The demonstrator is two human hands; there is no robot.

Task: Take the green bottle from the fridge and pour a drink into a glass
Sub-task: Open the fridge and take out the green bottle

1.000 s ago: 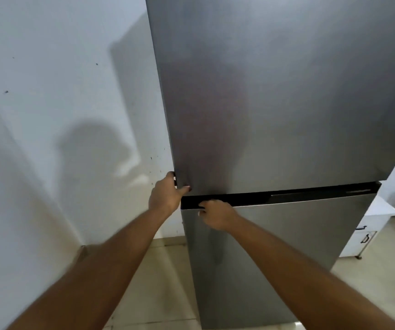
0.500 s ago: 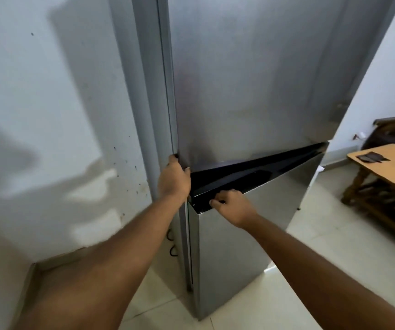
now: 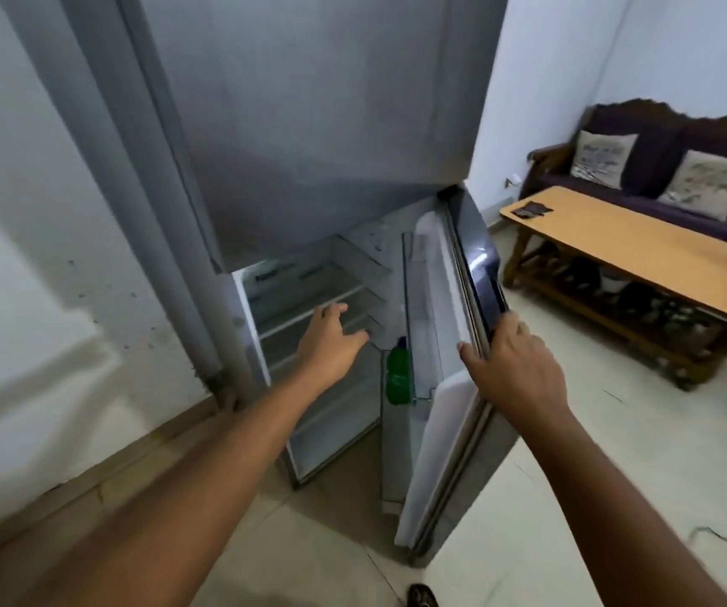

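The grey fridge (image 3: pixel 309 124) stands in front of me with its lower door (image 3: pixel 444 409) swung wide to the right. A green bottle (image 3: pixel 398 378) with a dark cap stands upright in the door's shelf. My right hand (image 3: pixel 512 365) grips the door's outer edge near its top. My left hand (image 3: pixel 331 339) reaches into the lower compartment, fingers spread and holding nothing, just left of the bottle and apart from it. The inner shelves (image 3: pixel 313 308) look bare. No glass is in view.
A white wall (image 3: pixel 46 256) runs along the left of the fridge. To the right stand a low wooden table (image 3: pixel 641 251) and a dark sofa with cushions (image 3: pixel 668 168). A cable (image 3: pixel 720 536) lies on the tiled floor. A foot (image 3: pixel 422 597) shows at the bottom edge.
The lower door went from closed to wide open, pulled by my right hand. My left hand left the fridge's edge and moved into the compartment. The green bottle came into view.
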